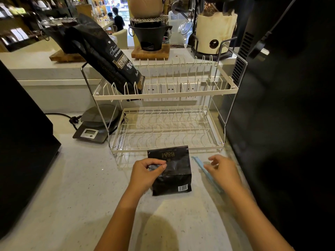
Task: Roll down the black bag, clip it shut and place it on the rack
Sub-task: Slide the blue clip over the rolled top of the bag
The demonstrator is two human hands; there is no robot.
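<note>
A small black bag (174, 171) with gold lettering and a barcode lies flat on the counter, just in front of the white two-tier wire rack (165, 94). My left hand (146, 172) pinches the bag's left edge between thumb and fingers. My right hand (222, 171) hovers to the right of the bag, fingers apart, over a light blue clip (201, 164) that lies on the counter. I cannot tell whether the fingers touch the clip. A larger black bag (110, 64) leans in the rack's upper tier at the left.
A digital scale (97, 124) with a cord sits left of the rack. Large dark appliances stand at the far left (21, 142) and the right (282, 124). Behind the rack, a raised ledge carries a black stove (150, 38) on a wooden board and a cream pot (214, 32).
</note>
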